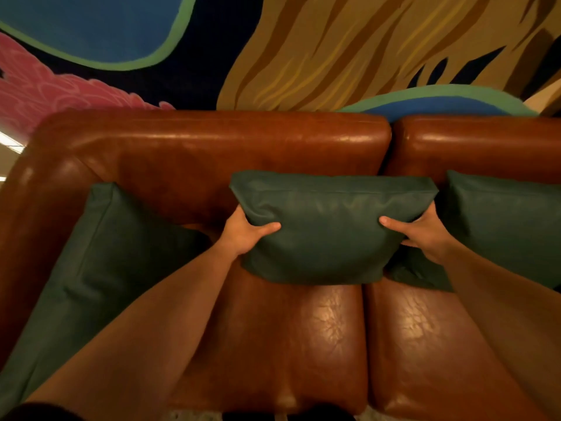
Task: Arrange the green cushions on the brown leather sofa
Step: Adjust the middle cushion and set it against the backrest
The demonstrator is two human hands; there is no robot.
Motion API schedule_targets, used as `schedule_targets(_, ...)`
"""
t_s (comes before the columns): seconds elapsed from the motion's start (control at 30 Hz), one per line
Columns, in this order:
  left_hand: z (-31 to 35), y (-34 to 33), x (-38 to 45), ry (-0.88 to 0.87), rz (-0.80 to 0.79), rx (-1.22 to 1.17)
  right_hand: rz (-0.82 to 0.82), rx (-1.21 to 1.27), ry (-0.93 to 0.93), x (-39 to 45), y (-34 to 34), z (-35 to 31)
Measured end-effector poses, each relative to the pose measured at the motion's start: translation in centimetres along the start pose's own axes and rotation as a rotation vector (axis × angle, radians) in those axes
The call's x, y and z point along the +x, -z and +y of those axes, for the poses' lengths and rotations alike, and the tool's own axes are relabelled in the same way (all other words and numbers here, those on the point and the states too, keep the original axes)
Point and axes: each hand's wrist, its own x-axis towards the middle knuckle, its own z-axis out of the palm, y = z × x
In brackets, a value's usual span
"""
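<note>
Brown leather sofa [212,165] fills the view; left hand [243,235] and right hand [425,235] squeeze the middle green leather cushion's [328,232] ends, long side running left-right.

- Left hand [243,235]: bare, no ring or watch showing.
- Right hand [425,235]: bare as well.
- Both forearms uncovered; a dark sleeve edge [39,413] shows at lower left.

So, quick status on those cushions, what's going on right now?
Left hand and right hand grip the middle green leather cushion by its sides, against the brown leather sofa backrest. Two more green cushions flank it, left and right. Nothing blocking.
</note>
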Motion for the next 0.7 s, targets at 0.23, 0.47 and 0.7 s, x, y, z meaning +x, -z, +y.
schedule_targets(0.23,1.8,2.4,0.1,0.043,-0.022,-0.114,-0.023,0.082,0.094,-0.5,-2.4,-0.9)
schedule_targets(0.47,0.9,7.8,0.3,0.111,-0.008,-0.160,-0.097,0.083,0.109,-1.3,-7.3,-0.7)
schedule_targets(0.7,-0.6,11.4,0.6,0.148,0.018,-0.156,-0.088,0.036,0.144,-1.6,-11.2,-1.0)
